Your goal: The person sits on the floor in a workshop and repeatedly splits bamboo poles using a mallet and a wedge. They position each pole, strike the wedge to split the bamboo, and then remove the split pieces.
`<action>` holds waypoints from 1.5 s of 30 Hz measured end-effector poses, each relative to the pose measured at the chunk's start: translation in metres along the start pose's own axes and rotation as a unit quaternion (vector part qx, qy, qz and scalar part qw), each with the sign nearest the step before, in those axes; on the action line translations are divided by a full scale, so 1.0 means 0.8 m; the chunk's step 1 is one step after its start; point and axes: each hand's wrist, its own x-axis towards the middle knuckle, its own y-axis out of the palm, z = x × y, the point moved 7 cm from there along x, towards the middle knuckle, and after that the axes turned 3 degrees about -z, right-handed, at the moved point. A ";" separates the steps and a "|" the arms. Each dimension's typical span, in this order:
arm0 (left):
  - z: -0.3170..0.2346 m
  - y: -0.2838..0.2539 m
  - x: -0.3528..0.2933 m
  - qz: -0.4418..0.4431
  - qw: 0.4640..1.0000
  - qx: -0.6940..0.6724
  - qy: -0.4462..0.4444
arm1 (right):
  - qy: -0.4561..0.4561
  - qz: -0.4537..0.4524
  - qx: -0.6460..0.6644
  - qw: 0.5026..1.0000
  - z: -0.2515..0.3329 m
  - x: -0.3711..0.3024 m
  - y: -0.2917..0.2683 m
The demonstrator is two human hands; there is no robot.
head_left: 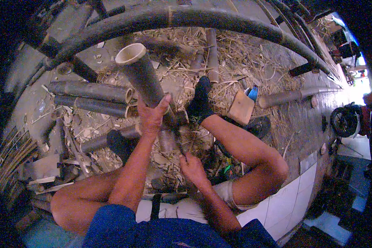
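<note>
My left hand (152,116) is wrapped round the lower part of a thick, dark bamboo tube (141,78), tilted with its pale, cut, hollow end up and away from me. In front of my lap, my right hand (193,168) is closed on a slim dark tool. The tool's narrow dark shaft (179,140) points up toward the bottom of the tube, near my left hand. It looks like a blade, but its exact kind is too dim to make out. Below the tube stands a blurred, upright bamboo piece (168,141).
A long bamboo pole (186,17) arches across the far side. Cut bamboo tubes (91,91) lie at the left, with pale shavings (235,53) over the floor. By my dark-shod foot (200,99) is a wooden block (241,108). A motorbike wheel (344,122) is far right.
</note>
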 end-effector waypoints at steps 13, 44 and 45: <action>-0.014 0.014 -0.004 0.048 0.998 0.045 0.015 | -0.027 -0.012 -0.002 1.000 0.014 0.008 0.006; -0.021 0.024 0.000 0.182 0.983 -0.003 0.021 | -0.063 -0.030 -0.203 0.977 0.029 0.098 0.078; -0.014 0.023 -0.001 0.177 0.984 -0.026 0.011 | -0.071 -0.029 -0.199 0.977 0.027 0.099 0.078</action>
